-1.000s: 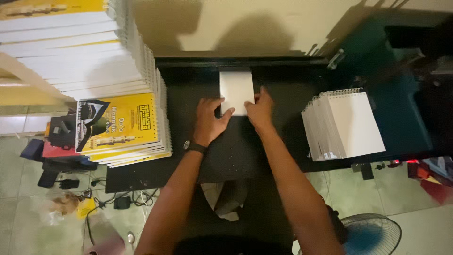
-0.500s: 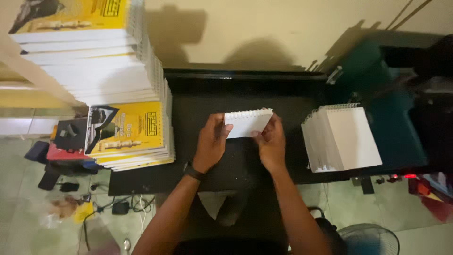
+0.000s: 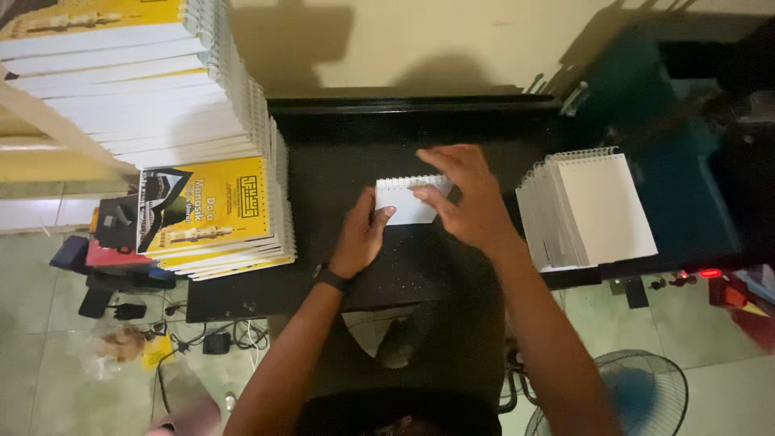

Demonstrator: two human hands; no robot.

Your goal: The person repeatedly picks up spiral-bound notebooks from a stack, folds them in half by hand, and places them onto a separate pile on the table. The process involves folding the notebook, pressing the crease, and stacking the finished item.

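Note:
A small white spiral-bound booklet (image 3: 404,198) lies in the middle of a black table (image 3: 339,161), its wire binding along the far edge. My left hand (image 3: 362,234) holds its near left corner with thumb on top. From the right, my right hand (image 3: 468,198) covers the booklet's right side, fingers pressing on the page near the binding. A dark watch sits on my left wrist.
Tall stacks of yellow-covered spiral booklets (image 3: 210,210) stand at the left, more piled behind (image 3: 129,81). A fanned stack of white spiral booklets (image 3: 589,210) sits at the right table edge. On the floor are cables (image 3: 202,339) and a fan (image 3: 646,396).
The booklet was turned from upright to lying sideways and pulled nearer to me. My right hand slid over its right part; my left hand shifted to its near left corner.

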